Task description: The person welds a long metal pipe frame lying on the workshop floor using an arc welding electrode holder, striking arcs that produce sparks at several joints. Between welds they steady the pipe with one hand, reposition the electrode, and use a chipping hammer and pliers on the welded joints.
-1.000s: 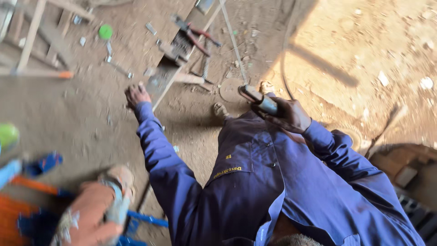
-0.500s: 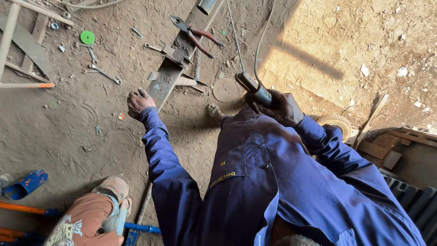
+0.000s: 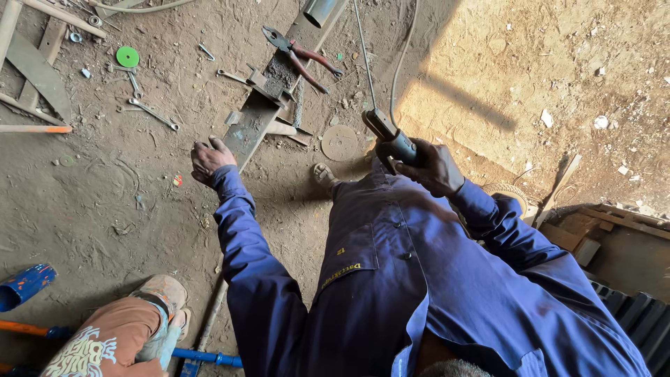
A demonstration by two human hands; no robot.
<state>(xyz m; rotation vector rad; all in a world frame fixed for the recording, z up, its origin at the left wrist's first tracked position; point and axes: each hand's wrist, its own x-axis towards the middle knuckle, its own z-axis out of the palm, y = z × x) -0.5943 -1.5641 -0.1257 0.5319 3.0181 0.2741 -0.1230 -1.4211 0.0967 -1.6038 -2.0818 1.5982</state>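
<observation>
Down on the dirt floor, left hand [image 3: 209, 158] rests knuckles-up, fingers curled loosely, touching the near end of a long flat steel bar [image 3: 252, 126]; nothing gripped that I can see. Right hand [image 3: 431, 166] is wrapped tight round the dark handle of a power tool [image 3: 391, 136], with its cable [image 3: 401, 63] running off to the far side. Worn grinding disc [image 3: 340, 142] lies flat just left of the tool. Shoe toe [image 3: 324, 176] sits between the two hands. Bar runs diagonally away to a grey pipe end [image 3: 319, 10]. Red-handled pliers [image 3: 301, 58] lie across its far part. Left of the bar: spanner [image 3: 153, 114], green disc [image 3: 127, 56], timber offcuts [image 3: 38, 59]. Near left: another person's knee in brown trousers [image 3: 112, 338], blue frame tube [image 3: 209, 358].
</observation>
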